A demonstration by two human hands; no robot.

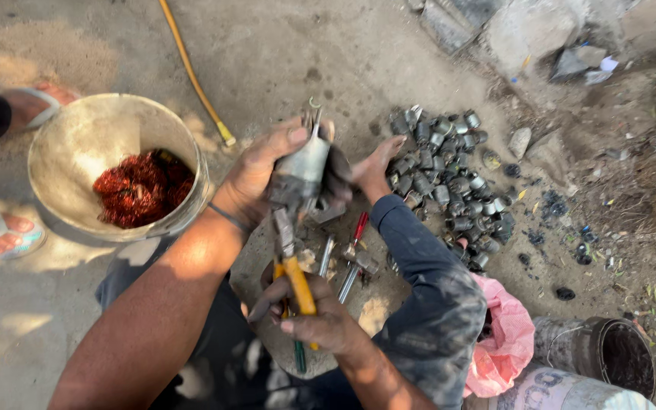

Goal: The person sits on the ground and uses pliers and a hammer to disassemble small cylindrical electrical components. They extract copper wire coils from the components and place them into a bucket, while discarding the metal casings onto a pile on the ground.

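I see my left hand (267,171) closed around a grey metal part (301,171), holding it up over the ground with its hooked wire end pointing away from me. My right hand (316,323) grips the yellow handles of pliers (291,262), whose jaws meet the bottom of the part. A co-worker's hand (377,167) in a dark blue sleeve reaches toward a pile of small dark metal pieces (449,186). A pale bucket (62,163) holding red wire scrap (142,186) stands at left. Screwdrivers (351,258) lie beneath the part.
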